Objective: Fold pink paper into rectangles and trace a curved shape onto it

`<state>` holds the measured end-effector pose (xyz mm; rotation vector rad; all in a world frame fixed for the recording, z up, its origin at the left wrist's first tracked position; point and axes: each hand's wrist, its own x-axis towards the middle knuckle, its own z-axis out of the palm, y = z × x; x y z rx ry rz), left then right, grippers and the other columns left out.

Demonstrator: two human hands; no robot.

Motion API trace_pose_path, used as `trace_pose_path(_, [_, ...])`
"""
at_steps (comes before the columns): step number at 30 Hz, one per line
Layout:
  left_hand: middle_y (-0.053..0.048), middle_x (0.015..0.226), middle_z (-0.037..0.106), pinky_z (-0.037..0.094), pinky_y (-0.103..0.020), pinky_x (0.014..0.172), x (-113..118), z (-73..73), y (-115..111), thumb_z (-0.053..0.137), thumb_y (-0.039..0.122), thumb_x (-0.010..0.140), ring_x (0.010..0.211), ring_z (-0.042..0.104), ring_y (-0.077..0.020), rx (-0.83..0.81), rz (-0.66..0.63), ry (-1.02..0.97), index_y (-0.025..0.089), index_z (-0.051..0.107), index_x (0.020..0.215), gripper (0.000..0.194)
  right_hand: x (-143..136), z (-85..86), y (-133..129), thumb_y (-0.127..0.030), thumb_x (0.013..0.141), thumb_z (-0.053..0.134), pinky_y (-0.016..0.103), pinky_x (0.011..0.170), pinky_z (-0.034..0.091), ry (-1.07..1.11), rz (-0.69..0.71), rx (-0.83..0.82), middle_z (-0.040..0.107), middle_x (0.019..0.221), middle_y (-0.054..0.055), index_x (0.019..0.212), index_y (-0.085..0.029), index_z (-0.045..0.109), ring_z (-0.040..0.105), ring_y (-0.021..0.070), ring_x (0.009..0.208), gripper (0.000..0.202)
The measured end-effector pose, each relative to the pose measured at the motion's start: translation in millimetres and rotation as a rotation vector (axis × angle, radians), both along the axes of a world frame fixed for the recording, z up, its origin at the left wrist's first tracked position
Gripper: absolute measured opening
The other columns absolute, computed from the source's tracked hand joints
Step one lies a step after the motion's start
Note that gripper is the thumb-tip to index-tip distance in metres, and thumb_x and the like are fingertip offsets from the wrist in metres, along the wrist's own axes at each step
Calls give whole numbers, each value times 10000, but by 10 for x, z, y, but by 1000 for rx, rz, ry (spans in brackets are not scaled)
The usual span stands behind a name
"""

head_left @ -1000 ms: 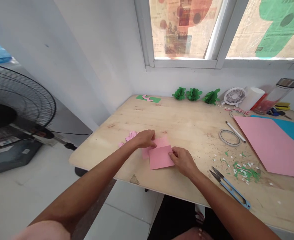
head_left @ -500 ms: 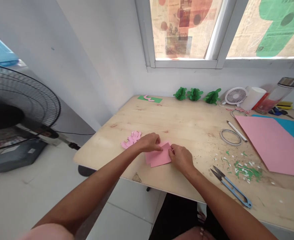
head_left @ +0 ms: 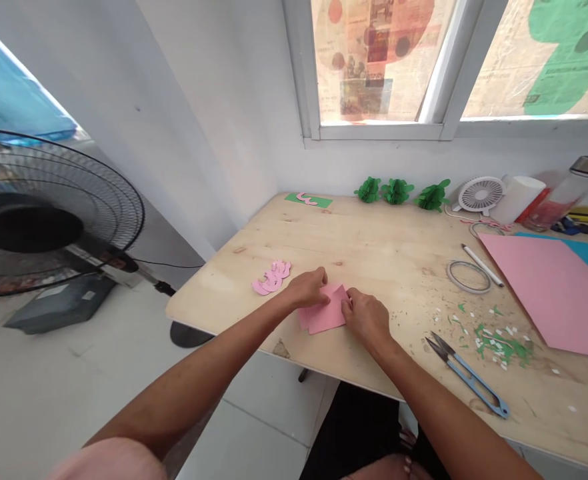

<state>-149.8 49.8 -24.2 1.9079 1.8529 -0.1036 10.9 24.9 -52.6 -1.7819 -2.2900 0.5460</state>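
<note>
Pink paper pieces, partly overlapping, lie on the wooden table near its front edge. My left hand rests over their upper left part, thumb and fingers curved and apart, pressing on the paper. The right edge of the top piece is pinched in my right hand. To the left of my left hand is a small heap of curly pink paper cut-outs. Blue-handled snips lie to the right of my right forearm.
Green and white scraps, a tape roll, a white pen and large pink sheets are at the right. Green paper shapes and a small fan stand along the wall. A floor fan is at the left.
The whole view has shifted, so the table and objects appear slightly further right. Both hands keep nearly the same place on the pink paper.
</note>
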Motion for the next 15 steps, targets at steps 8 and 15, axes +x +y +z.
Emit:
trace_pose_path(8, [-26, 901, 657, 488, -290, 680, 33, 177, -164, 573, 178, 820, 802, 615, -170, 191, -95, -156, 169, 626, 904, 100, 162, -24, -40, -263, 864, 465, 322, 749, 471, 262, -53, 115, 658, 1097, 99, 1290, -178, 468, 612, 220, 970, 434])
trace_pose_path(15, [6, 772, 653, 415, -353, 814, 254, 307, -377, 498, 124, 788, 748, 596, -168, 457, -224, -291, 208, 597, 749, 136, 402, 1, -109, -266, 801, 509, 360, 835, 459, 799, -8, 148, 677, 986, 52, 1092, -221, 603, 603, 224, 940, 310])
